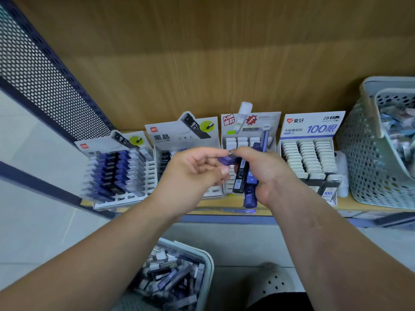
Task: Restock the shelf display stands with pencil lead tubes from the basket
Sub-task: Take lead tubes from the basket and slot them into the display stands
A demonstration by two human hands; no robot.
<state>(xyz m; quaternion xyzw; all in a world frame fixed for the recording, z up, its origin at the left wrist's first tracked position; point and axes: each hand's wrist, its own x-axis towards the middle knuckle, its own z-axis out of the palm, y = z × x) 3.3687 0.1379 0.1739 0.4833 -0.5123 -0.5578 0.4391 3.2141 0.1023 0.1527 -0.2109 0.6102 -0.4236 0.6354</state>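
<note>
My right hand (262,171) grips a bunch of pencil lead tubes (246,180), black and purple, in front of the shelf. My left hand (193,173) pinches the end of one purple tube (226,160) from that bunch. Both hands hover over the second display stand (179,133) and the third display stand (249,131). At the far left stands a display stand (116,173) filled with purple, black and white tubes. The fourth stand (312,153) holds rows of white tubes. The basket (177,277) of loose tubes sits on the floor below.
A pale perforated basket (363,153) with mixed stationery stands on the shelf at the right. A dark mesh panel (40,70) closes the shelf's left side. A wooden back wall rises behind the stands. A foot in a grey clog (271,281) is on the floor.
</note>
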